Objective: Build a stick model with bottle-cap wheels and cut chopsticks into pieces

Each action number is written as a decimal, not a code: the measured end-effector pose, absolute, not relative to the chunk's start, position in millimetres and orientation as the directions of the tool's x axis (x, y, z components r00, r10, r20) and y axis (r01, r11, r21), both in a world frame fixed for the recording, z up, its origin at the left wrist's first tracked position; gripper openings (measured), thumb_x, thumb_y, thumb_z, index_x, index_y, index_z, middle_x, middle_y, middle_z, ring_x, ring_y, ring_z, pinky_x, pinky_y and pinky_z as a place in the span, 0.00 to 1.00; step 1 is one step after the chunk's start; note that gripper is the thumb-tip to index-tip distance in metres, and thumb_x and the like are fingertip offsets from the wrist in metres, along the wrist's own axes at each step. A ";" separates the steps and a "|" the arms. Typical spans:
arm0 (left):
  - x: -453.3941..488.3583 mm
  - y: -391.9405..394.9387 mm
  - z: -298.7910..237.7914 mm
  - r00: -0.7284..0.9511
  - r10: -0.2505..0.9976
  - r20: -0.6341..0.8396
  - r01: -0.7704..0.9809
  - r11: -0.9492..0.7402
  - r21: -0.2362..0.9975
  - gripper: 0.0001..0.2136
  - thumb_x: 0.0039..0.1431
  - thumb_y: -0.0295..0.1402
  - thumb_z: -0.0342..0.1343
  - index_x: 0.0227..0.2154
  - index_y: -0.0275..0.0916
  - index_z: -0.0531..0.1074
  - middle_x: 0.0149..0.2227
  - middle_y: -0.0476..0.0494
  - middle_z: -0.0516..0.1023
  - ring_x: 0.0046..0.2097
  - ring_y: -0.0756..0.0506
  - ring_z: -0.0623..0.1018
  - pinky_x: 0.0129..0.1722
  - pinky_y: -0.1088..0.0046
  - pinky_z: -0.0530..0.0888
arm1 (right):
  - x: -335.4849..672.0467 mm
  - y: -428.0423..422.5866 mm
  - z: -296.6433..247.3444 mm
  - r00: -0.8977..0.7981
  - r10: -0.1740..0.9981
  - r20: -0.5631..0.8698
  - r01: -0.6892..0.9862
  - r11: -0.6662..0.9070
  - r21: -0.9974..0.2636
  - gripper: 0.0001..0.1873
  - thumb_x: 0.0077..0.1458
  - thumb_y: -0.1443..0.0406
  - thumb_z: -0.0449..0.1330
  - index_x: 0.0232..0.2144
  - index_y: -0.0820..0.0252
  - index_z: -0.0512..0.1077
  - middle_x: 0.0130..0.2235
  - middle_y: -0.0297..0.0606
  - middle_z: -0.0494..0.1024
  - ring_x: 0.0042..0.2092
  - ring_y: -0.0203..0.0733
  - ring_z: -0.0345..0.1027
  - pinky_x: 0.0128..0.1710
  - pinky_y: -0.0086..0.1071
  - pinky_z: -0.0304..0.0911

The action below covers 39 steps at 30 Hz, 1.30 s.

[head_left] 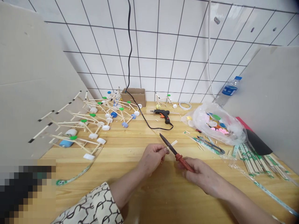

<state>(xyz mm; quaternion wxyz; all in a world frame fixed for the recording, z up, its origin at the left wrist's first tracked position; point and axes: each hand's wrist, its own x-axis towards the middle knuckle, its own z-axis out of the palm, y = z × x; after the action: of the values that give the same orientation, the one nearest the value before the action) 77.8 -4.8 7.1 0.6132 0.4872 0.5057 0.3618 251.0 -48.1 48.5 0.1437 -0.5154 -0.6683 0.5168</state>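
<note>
My left hand [154, 157] is closed, pinching a short pale wooden stick [174, 142] between thumb and fingers over the middle of the table. My right hand [198, 174] is wrapped round the red handles of long-nose pliers [166, 141]. Their dark metal jaws point up and left and cross the stick just beyond my left fingertips. I cannot tell whether the jaws bite on the stick. Beyond both hands lies a black glue gun [164, 115] with an orange trigger, its cord looping on the table.
Several stick-built models with bottle-cap wheels [88, 138] stand at left. At right are a plastic bag of coloured caps [216, 123], thread snips [211, 145], wrapped chopsticks [251, 160] and a water bottle [230, 91]. A cardboard box [135, 97] sits by the tiled wall; grey panels flank the table.
</note>
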 end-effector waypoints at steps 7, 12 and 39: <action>77.7 -5.0 10.1 0.224 0.936 -0.271 0.050 0.267 0.962 0.10 0.46 0.36 0.52 0.20 0.34 0.71 0.14 0.54 0.61 0.19 0.53 0.57 0.20 0.77 0.53 | 249.8 -47.8 49.8 -0.422 0.840 -0.342 0.522 -0.083 -0.849 0.05 0.43 0.69 0.49 0.21 0.58 0.53 0.23 0.27 0.52 0.26 0.32 0.47 0.26 0.26 0.48; 77.4 -5.5 12.8 0.219 0.938 -0.269 0.048 0.265 0.963 0.09 0.45 0.36 0.53 0.19 0.34 0.70 0.14 0.54 0.61 0.19 0.53 0.58 0.21 0.77 0.54 | 250.8 -49.1 47.0 -0.382 0.855 -0.350 0.550 -0.094 -0.830 0.02 0.44 0.67 0.51 0.23 0.59 0.63 0.24 0.29 0.61 0.28 0.35 0.55 0.29 0.27 0.52; 75.6 -4.7 9.1 0.240 0.937 -0.255 0.035 0.254 0.966 0.11 0.47 0.38 0.53 0.21 0.35 0.71 0.15 0.54 0.61 0.20 0.53 0.58 0.21 0.77 0.54 | 249.8 -49.8 49.3 -0.374 0.884 -0.281 0.574 -0.018 -0.819 0.10 0.44 0.70 0.51 0.30 0.61 0.69 0.34 0.34 0.70 0.36 0.40 0.62 0.37 0.30 0.57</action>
<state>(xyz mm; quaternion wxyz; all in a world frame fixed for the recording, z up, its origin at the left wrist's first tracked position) 75.6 -4.7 9.1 0.6168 0.4892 0.4967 0.3654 249.8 -49.8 49.3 0.1640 -0.5347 -0.6814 0.4721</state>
